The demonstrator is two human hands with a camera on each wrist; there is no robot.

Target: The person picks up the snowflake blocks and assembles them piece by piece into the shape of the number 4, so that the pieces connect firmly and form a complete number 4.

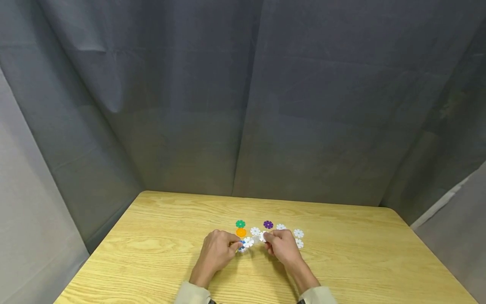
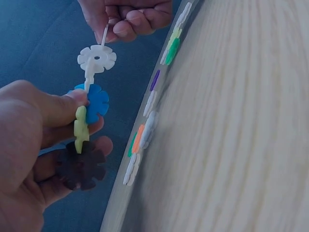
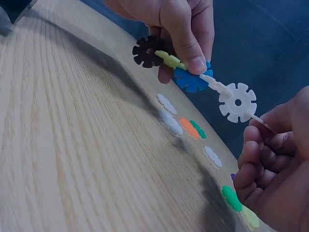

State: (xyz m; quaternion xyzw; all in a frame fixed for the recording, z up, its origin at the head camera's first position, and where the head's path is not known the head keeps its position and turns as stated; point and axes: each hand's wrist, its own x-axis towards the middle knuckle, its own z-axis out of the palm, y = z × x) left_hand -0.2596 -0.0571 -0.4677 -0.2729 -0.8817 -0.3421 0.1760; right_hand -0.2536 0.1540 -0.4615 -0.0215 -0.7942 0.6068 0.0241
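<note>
From where I stand, the left hand [image 1: 215,253] comes first, its thumb and fingers pinching a blue disc [image 2: 99,102] above the wooden table [image 1: 152,245]. On the near side of that grip hang a yellow disc [image 2: 81,126] and a dark disc [image 2: 80,166], free at the chain's end. Each piece sits crosswise to its neighbour, presumably because their notched rims slot together. Beyond that hand, a green disc [image 1: 240,223] and an orange disc [image 1: 241,232] lie flat on the wood. From the blue piece the chain runs right through an edge-on white disc [image 3: 215,83] to a middle white disc [image 3: 229,104], whose rim meets a last white disc [image 3: 263,124]. The right hand [image 1: 282,249] grasps that one between thumb and forefinger, other fingers curled in; gripping so near the joint probably gives better control. A purple disc [image 1: 268,224] lies behind, and more white discs [image 1: 298,233] rest farther right, seemingly spread within easy reach.
</note>
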